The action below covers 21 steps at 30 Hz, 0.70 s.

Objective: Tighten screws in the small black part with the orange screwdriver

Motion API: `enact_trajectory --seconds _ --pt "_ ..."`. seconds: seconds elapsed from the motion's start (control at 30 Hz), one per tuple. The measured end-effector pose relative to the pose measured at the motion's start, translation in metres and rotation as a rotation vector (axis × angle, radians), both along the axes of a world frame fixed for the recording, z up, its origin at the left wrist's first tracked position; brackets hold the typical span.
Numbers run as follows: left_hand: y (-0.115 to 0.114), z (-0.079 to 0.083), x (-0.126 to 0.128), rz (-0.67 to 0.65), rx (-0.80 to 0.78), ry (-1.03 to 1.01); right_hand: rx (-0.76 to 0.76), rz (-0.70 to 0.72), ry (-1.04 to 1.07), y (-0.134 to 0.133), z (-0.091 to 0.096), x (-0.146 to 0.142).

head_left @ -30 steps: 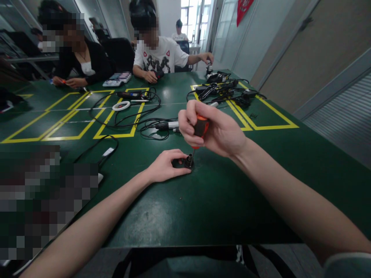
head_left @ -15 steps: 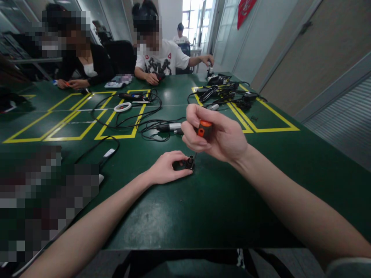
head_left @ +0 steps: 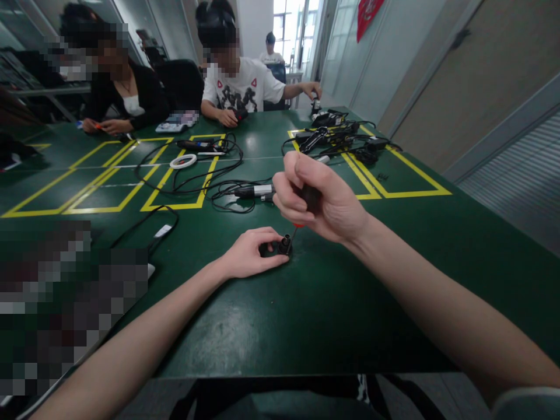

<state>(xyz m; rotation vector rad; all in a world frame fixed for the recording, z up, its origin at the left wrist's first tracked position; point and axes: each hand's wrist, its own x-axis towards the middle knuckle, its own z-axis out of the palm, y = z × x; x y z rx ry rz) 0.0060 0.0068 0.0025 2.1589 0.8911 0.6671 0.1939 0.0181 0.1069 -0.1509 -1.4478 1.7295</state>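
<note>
My right hand (head_left: 321, 195) is closed around a screwdriver (head_left: 308, 198) with a black and orange handle, held nearly upright. Its thin shaft points down to a small black part (head_left: 284, 244) lying on the green table (head_left: 306, 315). My left hand (head_left: 249, 252) rests on the table with thumb and fingers pinched around that black part, holding it in place. The screwdriver tip meets the part's right side; the exact contact is too small to make out.
Black cables (head_left: 196, 175), a white ring (head_left: 182, 160) and a silver-black tool (head_left: 256, 191) lie beyond my hands among yellow tape lines. More cables and gadgets (head_left: 336, 137) sit at the far right. Two people (head_left: 238, 87) work at the far side. A blurred area covers the left foreground.
My right hand has turned on the screwdriver handle, so the orange cap seen earlier is now hidden under my fingers. The left hand and the black part stay put.
</note>
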Motion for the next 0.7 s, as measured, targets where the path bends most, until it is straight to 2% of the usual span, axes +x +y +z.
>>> enact_trajectory --seconds 0.27,0.43,0.57,0.7 --pt "-0.001 0.001 0.000 0.002 0.020 0.013 0.000 -0.105 -0.049 -0.002 0.005 0.001" --pt "0.000 0.000 0.000 0.008 0.031 0.026 0.113 -0.159 -0.036 -0.005 0.000 -0.003" --pt "0.001 -0.001 0.000 0.019 0.040 0.029 0.256 -0.385 -0.167 -0.011 0.000 -0.004" --pt "0.001 -0.002 0.001 0.018 0.031 0.015 0.536 -0.748 -0.553 -0.019 0.012 0.006"
